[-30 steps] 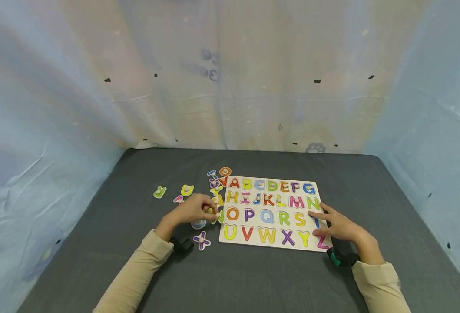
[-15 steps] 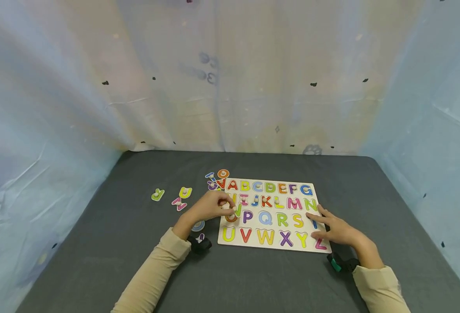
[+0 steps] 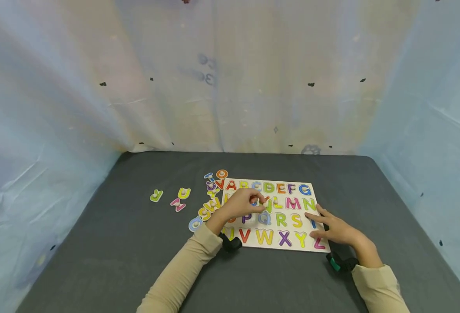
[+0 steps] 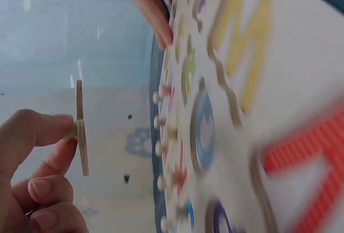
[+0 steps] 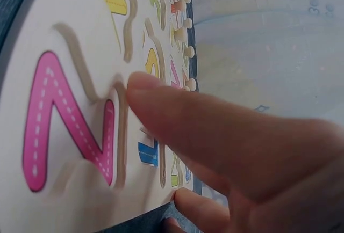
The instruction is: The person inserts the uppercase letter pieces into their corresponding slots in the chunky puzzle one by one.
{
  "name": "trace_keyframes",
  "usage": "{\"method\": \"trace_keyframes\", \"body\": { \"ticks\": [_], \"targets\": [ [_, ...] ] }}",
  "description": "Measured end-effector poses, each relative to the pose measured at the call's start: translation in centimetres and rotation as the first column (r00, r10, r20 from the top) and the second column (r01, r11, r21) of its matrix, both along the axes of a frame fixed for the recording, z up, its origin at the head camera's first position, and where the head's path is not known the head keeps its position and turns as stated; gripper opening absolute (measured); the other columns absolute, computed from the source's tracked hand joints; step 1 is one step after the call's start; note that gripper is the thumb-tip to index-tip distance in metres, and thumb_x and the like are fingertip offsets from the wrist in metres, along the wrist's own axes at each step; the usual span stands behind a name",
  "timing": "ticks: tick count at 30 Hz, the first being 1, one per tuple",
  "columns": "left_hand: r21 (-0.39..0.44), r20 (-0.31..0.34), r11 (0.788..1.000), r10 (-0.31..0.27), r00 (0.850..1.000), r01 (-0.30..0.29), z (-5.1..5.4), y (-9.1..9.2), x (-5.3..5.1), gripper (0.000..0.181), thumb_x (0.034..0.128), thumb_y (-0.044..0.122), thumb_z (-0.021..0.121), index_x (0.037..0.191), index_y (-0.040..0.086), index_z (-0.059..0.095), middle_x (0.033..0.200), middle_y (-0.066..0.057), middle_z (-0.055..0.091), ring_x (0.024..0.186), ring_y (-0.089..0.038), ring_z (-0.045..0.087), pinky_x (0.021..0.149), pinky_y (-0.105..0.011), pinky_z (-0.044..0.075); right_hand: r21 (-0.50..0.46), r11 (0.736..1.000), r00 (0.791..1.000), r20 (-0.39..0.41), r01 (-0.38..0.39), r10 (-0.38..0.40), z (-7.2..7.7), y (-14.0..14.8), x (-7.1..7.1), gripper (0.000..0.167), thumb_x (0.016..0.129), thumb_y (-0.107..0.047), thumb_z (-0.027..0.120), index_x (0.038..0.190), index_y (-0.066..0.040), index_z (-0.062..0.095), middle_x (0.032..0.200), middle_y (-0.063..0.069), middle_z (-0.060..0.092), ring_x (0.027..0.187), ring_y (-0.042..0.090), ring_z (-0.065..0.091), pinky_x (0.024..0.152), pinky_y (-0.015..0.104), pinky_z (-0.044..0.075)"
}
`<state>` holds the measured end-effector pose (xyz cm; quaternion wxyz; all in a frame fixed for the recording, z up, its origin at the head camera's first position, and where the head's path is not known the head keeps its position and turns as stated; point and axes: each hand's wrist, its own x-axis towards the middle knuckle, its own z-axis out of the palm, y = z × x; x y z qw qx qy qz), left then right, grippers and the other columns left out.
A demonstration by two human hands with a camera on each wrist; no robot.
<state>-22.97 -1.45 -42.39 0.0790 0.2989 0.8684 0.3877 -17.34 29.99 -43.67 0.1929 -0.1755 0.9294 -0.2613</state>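
Left hand (image 3: pixel 238 205) pinched a thin green wooden letter (image 4: pixel 81 131) ahead of its palm, a pale wooden alphabet board (image 3: pixel 288 217) lay beneath that hand, right hand (image 3: pixel 338 227) rested on it, spread and relaxed

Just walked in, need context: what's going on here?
A person's left hand pinches a green letter, holding it above the wooden board. The right hand rests on the board's right side. Knobbed letters fill the top row; the visible bottom-row slots have no pieces in. Other loose letters lie to the board's left.
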Motion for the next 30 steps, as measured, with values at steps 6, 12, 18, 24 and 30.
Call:
{"method": "trace_keyframes", "body": {
  "ticks": [6,12,18,24,30],
  "targets": [
    [0.002,-0.016,1.000,-0.015,1.000,0.015,-0.2,3.4,-1.2,0.011,0.0887,0.020,0.067,0.092,0.010,0.070,0.062,0.006,0.036,0.057,-0.006,0.030,0.064,-0.018,0.031,0.016,1.000,1.000,0.001,0.004,-0.004,0.2,0.0,-0.2,0.073,0.087,-0.037,0.068,0.145,-0.002,0.041,0.153,0.038,0.011,0.135,0.063,0.019,0.098,0.072,0.031],
    [-0.014,0.015,1.000,0.001,1.000,0.000,-0.5,6.1,-1.7,0.012,0.0877,0.022,0.069,0.092,0.011,0.070,0.061,0.006,0.034,0.055,-0.006,0.028,0.062,-0.018,0.029,0.032,0.999,1.000,0.025,0.002,-0.002,0.1,-0.1,-0.2,0.073,0.088,-0.039,0.067,0.146,-0.004,0.039,0.154,0.038,0.010,0.136,0.063,0.017,0.099,0.073,0.029],
    [-0.035,0.022,0.999,0.039,0.999,-0.038,-1.1,8.5,-2.3,0.014,0.0869,0.025,0.070,0.093,0.013,0.071,0.061,0.008,0.034,0.054,-0.005,0.027,0.056,-0.017,0.025,0.035,0.999,1.000,0.021,0.000,0.000,0.0,-0.2,-0.2,0.072,0.088,-0.038,0.067,0.146,-0.004,0.039,0.154,0.038,0.009,0.137,0.063,0.016,0.100,0.073,0.028],
    [-0.064,-0.008,0.997,0.048,0.999,-0.048,-1.7,10.3,-2.7,0.013,0.0865,0.025,0.070,0.094,0.015,0.074,0.059,0.008,0.036,0.052,-0.004,0.030,0.052,-0.015,0.024,0.031,1.000,1.000,0.023,0.000,-0.001,0.1,-0.3,-0.1,0.072,0.089,-0.038,0.066,0.146,-0.004,0.039,0.154,0.038,0.008,0.137,0.064,0.015,0.099,0.074,0.028],
    [-0.076,0.032,0.995,0.073,0.997,-0.071,-2.2,11.6,-2.9,0.014,0.0870,0.026,0.071,0.096,0.016,0.074,0.066,0.008,0.043,0.057,-0.004,0.035,0.055,-0.016,0.028,0.020,1.000,1.000,0.025,-0.002,0.002,0.1,-0.3,-0.2,0.071,0.089,-0.037,0.066,0.146,-0.005,0.039,0.154,0.038,0.008,0.138,0.063,0.012,0.101,0.075,0.025]
  ]
}}
